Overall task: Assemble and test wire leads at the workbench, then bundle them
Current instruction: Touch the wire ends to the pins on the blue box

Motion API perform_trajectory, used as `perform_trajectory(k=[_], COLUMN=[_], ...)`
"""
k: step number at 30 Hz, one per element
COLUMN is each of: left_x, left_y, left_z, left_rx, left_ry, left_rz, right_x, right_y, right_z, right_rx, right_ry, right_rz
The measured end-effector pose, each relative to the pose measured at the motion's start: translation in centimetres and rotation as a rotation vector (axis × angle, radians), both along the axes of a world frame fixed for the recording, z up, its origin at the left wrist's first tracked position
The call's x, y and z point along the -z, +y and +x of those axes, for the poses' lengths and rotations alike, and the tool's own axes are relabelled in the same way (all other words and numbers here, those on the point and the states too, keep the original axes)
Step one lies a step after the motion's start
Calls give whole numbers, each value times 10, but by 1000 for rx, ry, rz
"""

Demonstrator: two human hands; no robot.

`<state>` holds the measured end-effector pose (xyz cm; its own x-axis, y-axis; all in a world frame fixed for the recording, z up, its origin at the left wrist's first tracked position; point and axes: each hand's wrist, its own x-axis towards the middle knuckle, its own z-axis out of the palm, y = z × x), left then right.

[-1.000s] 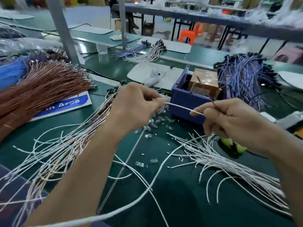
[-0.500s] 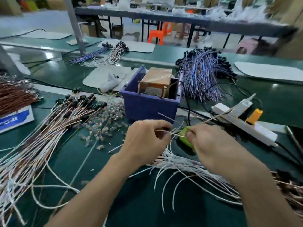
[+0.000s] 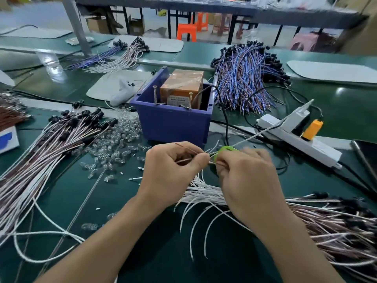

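Ahead, orange stools (image 3: 186, 31) stood beyond the green surface (image 3: 224, 262), wire bundles (image 3: 244, 78) around a blue bin (image 3: 173, 121). My left hand (image 3: 173, 172) and right hand (image 3: 244, 176) met over white leads (image 3: 204, 194), fingers (image 3: 201, 160) pinching one thin lead (image 3: 188, 148).

Looking like a wire-harness assembly workshop: green desk (image 3: 159, 252) carrying heaps of wire leads (image 3: 40, 160), loose clear bulbs (image 3: 122, 135), a power strip (image 3: 302, 139); more desks and orange stools (image 3: 186, 32) sitting behind.
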<state>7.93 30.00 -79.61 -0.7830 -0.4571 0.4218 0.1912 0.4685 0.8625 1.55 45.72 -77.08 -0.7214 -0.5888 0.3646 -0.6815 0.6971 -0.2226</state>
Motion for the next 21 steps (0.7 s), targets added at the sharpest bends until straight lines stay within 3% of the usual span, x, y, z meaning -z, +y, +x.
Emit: perform_trajectory(k=[6, 12, 18, 21], left_x=[2, 1, 0, 3], left_y=[2, -2, -9, -8], left_z=[0, 0, 0, 2], left_rx=[20, -1, -73, -115], left_ry=[-9, 41, 26, 31], left_rz=[29, 56, -1, -142], right_x=[3, 7, 10, 12], right_y=[-10, -9, -6, -5], right_z=[14, 15, 8, 6], right_rx=[-29, 32, 93, 156], right_ry=[288, 61, 2, 51], right_rz=[-144, -157, -155, -144])
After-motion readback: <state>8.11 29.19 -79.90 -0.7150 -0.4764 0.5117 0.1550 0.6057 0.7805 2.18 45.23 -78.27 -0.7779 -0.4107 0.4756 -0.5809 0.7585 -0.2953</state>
